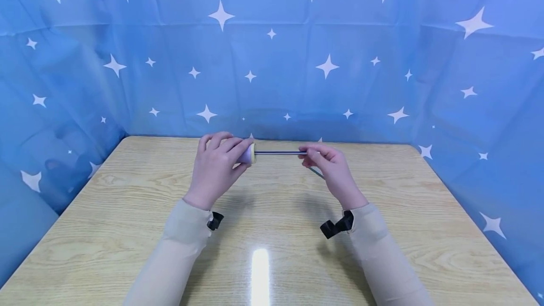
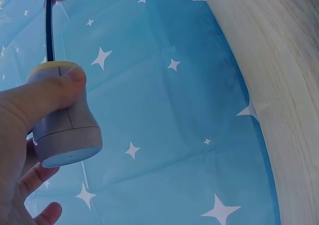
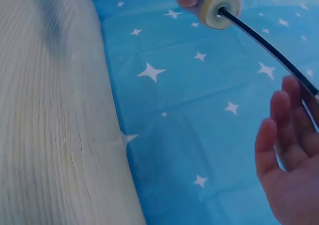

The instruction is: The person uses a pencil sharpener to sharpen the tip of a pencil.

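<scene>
The left hand (image 1: 218, 159) grasps a pale purple, yellow-rimmed cylinder (image 1: 245, 155) above the table (image 1: 272, 202), toward its far edge. A thin dark stem (image 1: 278, 153) runs rightward from the cylinder's rimmed end to the right hand (image 1: 333, 169), whose thumb and fingers pinch it; a greenish piece (image 1: 316, 173) slants beneath.

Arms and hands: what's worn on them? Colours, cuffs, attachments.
Left hand and right hand: bare, no gloves. Left sleeve and right sleeve: long, plain, pale beige. Small black fitting at each cuff: left fitting, right fitting. No cables or markings visible.
</scene>
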### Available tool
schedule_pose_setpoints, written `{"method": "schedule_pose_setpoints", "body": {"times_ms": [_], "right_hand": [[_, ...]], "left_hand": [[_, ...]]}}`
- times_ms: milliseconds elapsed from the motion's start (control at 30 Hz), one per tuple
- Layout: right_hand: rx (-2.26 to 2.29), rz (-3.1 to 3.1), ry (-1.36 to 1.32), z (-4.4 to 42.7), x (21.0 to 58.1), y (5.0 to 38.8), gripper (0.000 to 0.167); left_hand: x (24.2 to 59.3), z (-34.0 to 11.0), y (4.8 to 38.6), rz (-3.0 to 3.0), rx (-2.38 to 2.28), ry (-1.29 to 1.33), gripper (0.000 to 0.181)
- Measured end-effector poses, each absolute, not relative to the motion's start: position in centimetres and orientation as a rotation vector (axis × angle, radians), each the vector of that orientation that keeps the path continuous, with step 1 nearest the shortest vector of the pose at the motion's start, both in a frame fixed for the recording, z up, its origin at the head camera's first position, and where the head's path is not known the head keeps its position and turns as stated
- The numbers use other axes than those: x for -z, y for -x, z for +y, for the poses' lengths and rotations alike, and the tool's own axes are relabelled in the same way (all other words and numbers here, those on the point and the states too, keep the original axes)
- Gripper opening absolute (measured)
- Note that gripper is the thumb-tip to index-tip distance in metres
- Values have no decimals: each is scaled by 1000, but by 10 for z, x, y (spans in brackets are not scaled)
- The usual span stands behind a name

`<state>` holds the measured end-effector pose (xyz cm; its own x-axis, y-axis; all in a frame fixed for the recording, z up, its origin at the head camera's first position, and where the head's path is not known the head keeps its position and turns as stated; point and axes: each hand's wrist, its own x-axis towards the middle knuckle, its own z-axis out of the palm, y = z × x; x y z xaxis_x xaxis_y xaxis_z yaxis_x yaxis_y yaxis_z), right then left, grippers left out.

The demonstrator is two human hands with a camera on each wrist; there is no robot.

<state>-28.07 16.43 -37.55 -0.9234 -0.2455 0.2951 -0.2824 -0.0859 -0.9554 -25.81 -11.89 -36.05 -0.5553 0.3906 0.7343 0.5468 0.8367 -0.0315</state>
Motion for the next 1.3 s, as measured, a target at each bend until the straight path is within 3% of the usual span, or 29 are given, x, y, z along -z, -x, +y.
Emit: {"method": "schedule_pose_setpoints", "body": {"times_ms": [300,667,1300], "right_hand": [[-1635,-2364,-577,164,379,277,23],[-1484,-2462,-597,163,379,278,20],[-2095,-2550,-381,164,372,279,28]], "left_hand": [[362,-119,259,-2223,252,686,51],[362,-115,259,-2141,216,716,46],[364,-111,259,-2131,163,732,41]]}}
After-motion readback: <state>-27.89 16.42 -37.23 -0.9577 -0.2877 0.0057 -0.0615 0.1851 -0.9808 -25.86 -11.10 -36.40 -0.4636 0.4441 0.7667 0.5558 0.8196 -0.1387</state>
